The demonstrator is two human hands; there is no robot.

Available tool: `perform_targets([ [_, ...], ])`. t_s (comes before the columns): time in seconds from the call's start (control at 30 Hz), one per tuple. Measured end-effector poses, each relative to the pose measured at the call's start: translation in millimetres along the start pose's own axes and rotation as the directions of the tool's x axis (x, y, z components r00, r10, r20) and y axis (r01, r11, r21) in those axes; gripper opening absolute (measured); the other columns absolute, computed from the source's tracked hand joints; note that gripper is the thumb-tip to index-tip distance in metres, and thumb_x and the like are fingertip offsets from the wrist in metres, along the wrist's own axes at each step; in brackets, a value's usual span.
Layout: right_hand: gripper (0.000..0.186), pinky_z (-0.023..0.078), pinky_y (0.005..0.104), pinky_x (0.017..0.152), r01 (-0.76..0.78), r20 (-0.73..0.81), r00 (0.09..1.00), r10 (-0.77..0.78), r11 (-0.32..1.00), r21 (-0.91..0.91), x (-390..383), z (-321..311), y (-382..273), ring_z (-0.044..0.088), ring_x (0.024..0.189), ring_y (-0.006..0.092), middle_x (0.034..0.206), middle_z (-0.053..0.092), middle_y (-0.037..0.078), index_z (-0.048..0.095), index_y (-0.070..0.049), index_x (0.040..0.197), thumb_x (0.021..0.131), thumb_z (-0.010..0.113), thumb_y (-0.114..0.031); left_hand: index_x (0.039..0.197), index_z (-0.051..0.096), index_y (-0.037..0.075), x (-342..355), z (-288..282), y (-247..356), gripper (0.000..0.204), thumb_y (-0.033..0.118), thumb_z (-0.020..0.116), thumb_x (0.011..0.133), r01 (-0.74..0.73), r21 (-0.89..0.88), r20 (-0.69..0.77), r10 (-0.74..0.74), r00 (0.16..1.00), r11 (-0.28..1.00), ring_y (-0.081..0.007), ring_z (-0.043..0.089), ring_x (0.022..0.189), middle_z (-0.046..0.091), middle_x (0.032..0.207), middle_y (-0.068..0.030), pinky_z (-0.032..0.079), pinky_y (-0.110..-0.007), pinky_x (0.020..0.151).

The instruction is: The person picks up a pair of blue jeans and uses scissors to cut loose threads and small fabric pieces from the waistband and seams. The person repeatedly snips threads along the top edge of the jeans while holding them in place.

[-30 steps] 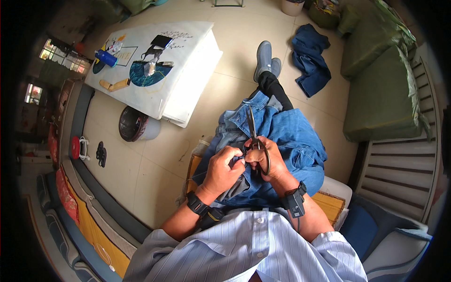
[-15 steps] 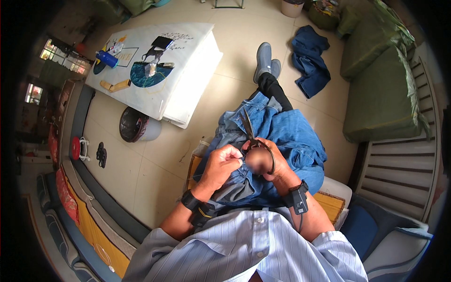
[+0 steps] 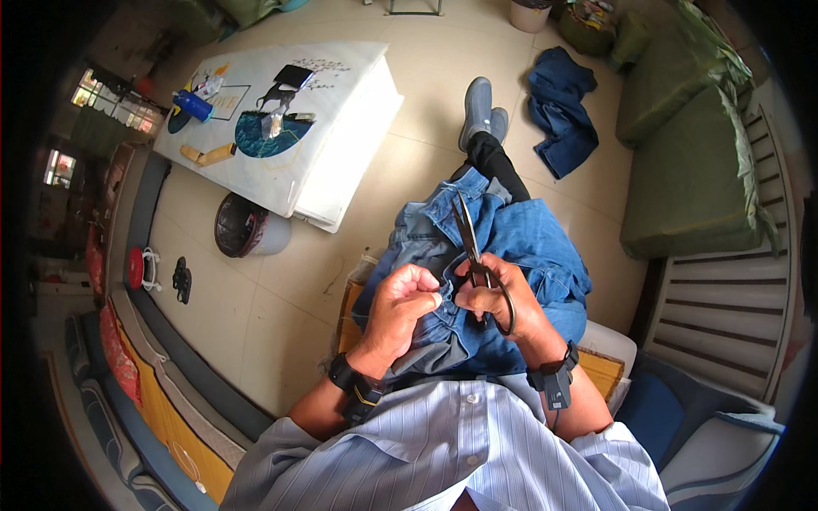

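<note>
Blue denim jeans lie bunched across my lap, with their grey-blue inner side showing on the left. My right hand is wrapped around dark scissors, whose blades point away from me and stand slightly apart. One black handle loop sticks out on the right of that hand. My left hand pinches an edge of the denim between thumb and forefinger, just left of the right hand. What exact piece of the edge lies in the pinch is too small to tell.
A white table at the far left carries a blue bottle and small items. Beside it stands a waste bin. More jeans lie on the floor ahead. Green covered furniture stands at the right.
My right hand has shifted slightly right with the scissors, and its wrist has turned so the handles show more. The left hand has stayed nearly in place at the denim.
</note>
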State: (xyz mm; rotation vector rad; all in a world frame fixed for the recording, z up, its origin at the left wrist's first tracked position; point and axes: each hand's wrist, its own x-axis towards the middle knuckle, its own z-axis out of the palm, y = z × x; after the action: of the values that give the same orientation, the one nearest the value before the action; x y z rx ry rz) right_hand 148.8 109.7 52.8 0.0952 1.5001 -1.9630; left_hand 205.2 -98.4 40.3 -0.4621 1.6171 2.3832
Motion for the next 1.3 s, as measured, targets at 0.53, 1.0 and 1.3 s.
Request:
perform_targets([
  [0.53, 0.042, 0.047, 0.0247, 0.064, 0.104, -0.096, 0.989, -0.116, 0.987, -0.123, -0.7, 4.9, -11.4, 0.058, 0.073, 0.0066, 0.084, 0.064, -0.002, 0.064, 0.0, 0.12, 0.08, 0.078, 0.002, 0.1, 0.066, 0.003, -1.4, -0.3, -1.2, 0.016, -0.007, 0.072, 0.089, 0.03, 0.0, 0.034, -0.03, 0.999, 1.0, -0.0083, 0.063, 0.087, 0.068, 0.095, -0.002, 0.051, -0.026, 0.082],
  [1.0, 0.042, 0.056, 0.0441, 0.066, 0.676, 0.432, 0.707, -0.56, 0.356, -0.646, 3.5, 7.3, -15.7, 0.07, 0.073, 0.0355, 0.083, 0.067, 0.013, 0.064, -0.004, 0.118, 0.08, 0.08, 0.002, 0.097, 0.068, 0.003, 10.6, -15.2, 3.7, 0.014, -0.001, 0.073, 0.084, 0.216, -0.092, 0.166, -0.199, 0.966, 0.972, -0.0132, 0.067, 0.092, 0.071, 0.096, -0.0018, 0.052, -0.029, 0.089],
  [1.3, 0.043, 0.054, 0.0476, 0.067, 0.765, 0.622, 0.605, -0.497, 0.146, -0.627, 6.8, 17.7, -24.8, 0.069, 0.076, 0.0372, 0.083, 0.065, 0.014, 0.064, 0.002, 0.117, 0.077, 0.078, -0.002, 0.101, 0.072, 0.011, 16.0, -36.4, -16.5, 0.01, 0.019, 0.075, 0.096, 0.258, -0.195, 0.273, -0.2, 0.941, 0.946, -0.0111, 0.068, 0.095, 0.073, 0.101, 0.0017, 0.053, -0.029, 0.09],
])
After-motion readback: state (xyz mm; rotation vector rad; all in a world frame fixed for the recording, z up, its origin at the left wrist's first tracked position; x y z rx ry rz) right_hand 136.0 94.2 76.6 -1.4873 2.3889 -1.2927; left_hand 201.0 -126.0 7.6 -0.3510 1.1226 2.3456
